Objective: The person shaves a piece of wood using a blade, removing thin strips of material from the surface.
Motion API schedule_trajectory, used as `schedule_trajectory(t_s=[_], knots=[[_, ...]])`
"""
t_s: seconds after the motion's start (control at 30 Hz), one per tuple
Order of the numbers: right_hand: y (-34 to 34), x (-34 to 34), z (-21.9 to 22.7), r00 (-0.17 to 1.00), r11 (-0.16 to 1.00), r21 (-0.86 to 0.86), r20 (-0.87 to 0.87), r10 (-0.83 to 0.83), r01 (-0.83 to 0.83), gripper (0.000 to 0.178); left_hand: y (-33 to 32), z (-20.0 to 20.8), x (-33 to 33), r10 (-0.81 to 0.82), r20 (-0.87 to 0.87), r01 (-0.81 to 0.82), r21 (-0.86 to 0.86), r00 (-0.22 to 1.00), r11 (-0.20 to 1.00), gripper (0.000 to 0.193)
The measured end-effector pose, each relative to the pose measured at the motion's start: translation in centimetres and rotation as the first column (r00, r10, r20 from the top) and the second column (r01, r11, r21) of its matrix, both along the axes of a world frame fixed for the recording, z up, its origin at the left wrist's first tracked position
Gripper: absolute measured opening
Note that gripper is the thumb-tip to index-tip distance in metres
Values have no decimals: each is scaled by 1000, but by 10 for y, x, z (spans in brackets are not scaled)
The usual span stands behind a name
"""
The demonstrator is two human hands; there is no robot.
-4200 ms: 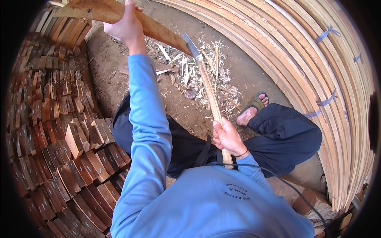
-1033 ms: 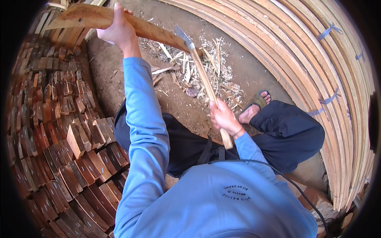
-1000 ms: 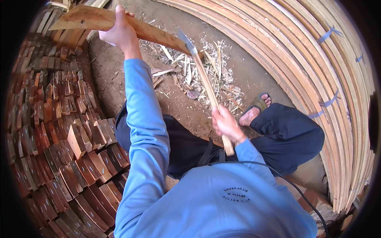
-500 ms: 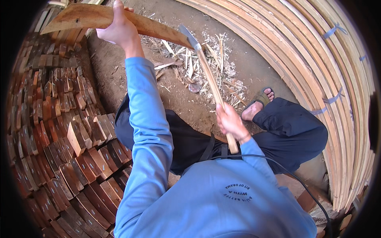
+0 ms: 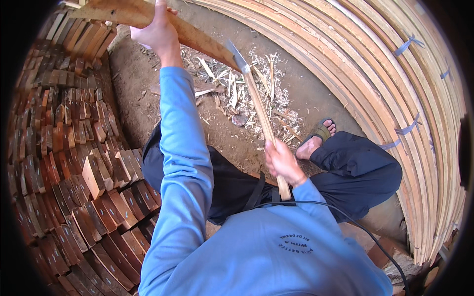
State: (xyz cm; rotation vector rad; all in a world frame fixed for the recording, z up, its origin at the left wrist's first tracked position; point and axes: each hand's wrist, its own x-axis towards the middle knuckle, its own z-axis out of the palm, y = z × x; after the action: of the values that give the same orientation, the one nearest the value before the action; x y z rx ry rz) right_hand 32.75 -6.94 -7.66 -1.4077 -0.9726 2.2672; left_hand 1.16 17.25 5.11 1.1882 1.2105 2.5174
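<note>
My left hand point(image 5: 159, 34) grips a long, slightly curved brown wooden board point(image 5: 200, 38) around its middle, holding it aslant at the top of the view. The board's far left end runs up toward the picture's edge. My right hand point(image 5: 283, 160) is closed round the long pale wooden handle point(image 5: 259, 106) of a chopping tool. Its grey metal blade point(image 5: 238, 56) lies against or right beside the board's lower right end; whether they touch I cannot tell. The handle's butt points down toward my waist.
Wood chips and shavings point(image 5: 242, 93) lie on the dirt floor point(image 5: 128, 84) below the board. Stacked short brown wooden pieces point(image 5: 74, 197) rise at left. Long pale curved strips point(image 5: 355, 64), bundled with bluish ties point(image 5: 409, 44), line the right. My sandalled foot point(image 5: 316, 139) is near the chips. A black cable point(image 5: 360, 228) crosses my shirt.
The board and my left hand have shifted slightly up and to the right. My right hand and the tool's handle sit a little lower, with the blade still at the board's end.
</note>
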Motion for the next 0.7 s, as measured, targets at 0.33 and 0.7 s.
schedule_trajectory(t_s=[0.33, 0.7], knots=[[-6, 1, 7, 999, 1000, -17, 30, 13, -12, 27, -7, 1, -3, 6, 32, -6, -13, 999, 1000, 22], [-9, 0, 7, 998, 1000, -8, 62, 31, -30, 29, -21, -2, -12, 55, 44, -55, 3, 998, 998, 21]])
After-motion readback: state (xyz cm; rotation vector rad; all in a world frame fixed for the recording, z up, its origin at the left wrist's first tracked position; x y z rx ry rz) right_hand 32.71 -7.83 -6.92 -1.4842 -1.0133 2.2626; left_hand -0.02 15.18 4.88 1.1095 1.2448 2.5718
